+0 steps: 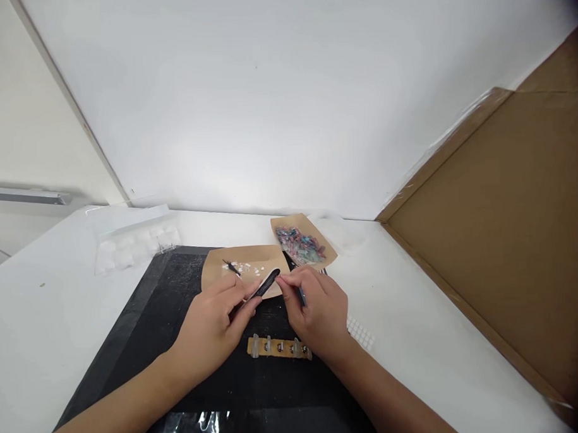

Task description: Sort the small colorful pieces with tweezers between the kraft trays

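Note:
My left hand [215, 320] is closed around a slim black stick-like tool [266, 283], whose tip points up and right. My right hand [315, 307] is closed too, its fingertips pinched at that tool's tip, with a thin dark-blue tool [302, 297] held between the fingers. Both hands hover over a black mat [145, 329]. Just in front of them lies a brown strip [278, 347] carrying several clear nail tips. Behind the hands, a brown paper piece [224, 269] holds small white bits and a tiny dark item.
A second brown paper [320, 231] with a heap of blue-pink pieces sits behind the right hand. A clear plastic tray [133, 244] stands at the back left, a white dotted sheet [360, 333] lies right of my wrist, and a cardboard panel [508, 234] leans at the right.

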Demonstrator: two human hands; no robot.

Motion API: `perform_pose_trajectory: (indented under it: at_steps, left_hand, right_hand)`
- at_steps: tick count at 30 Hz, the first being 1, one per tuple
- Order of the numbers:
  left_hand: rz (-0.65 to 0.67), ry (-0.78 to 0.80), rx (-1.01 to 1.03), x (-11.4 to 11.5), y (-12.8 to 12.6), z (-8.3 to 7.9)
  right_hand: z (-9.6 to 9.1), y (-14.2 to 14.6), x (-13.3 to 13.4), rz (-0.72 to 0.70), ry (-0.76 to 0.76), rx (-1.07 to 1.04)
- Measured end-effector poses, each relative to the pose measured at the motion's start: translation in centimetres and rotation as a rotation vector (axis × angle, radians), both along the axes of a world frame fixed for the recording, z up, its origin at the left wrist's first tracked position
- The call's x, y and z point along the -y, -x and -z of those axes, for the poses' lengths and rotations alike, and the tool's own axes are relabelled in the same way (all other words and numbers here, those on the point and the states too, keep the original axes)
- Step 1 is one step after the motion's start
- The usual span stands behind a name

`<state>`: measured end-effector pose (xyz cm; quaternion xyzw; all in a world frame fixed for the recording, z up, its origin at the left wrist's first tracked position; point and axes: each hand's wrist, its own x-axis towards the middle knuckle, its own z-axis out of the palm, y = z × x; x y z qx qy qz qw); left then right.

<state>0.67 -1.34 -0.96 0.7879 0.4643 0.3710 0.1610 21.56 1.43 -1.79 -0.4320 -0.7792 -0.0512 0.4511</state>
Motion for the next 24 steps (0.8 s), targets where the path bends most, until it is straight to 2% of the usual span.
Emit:
perform_pose_trajectory:
  at_steps: [2,4,8,13,17,21,24]
  left_hand:
    - [0.033,0.110,0.059,0.06,-0.15,-0.29]
    - [0.045,0.155,0.095,0.06,-0.17,-0.50]
    - [0.049,0.160,0.101,-0.04,-0.12,-0.61]
    - [0.049,0.162,0.138,-0.13,-0.15,-0.64]
    - [0.053,0.194,0.163,-0.17,-0.07,-0.76]
    - [0.066,0.260,0.265,-0.15,-0.16,-0.93]
    - [0.080,0.307,0.311,-0.16,-0.25,-0.94]
  right_hand:
    - [0.03,0.23,-0.07,-0.004,-0.034,0.059]
    - [0.04,0.47,-0.11,-0.040,-0.031,0.088]
    - [-0.07,0.68,-0.22,-0.098,0.040,0.110]
    - [-0.26,0.56,-0.61,-0.010,0.042,0.074]
    - [-0.27,0.73,-0.56,-0.127,0.057,0.136]
    - [-0.28,0.81,-0.41,-0.068,0.012,0.096]
    - [-0.36,0.78,-0.28,-0.139,-0.004,0.181]
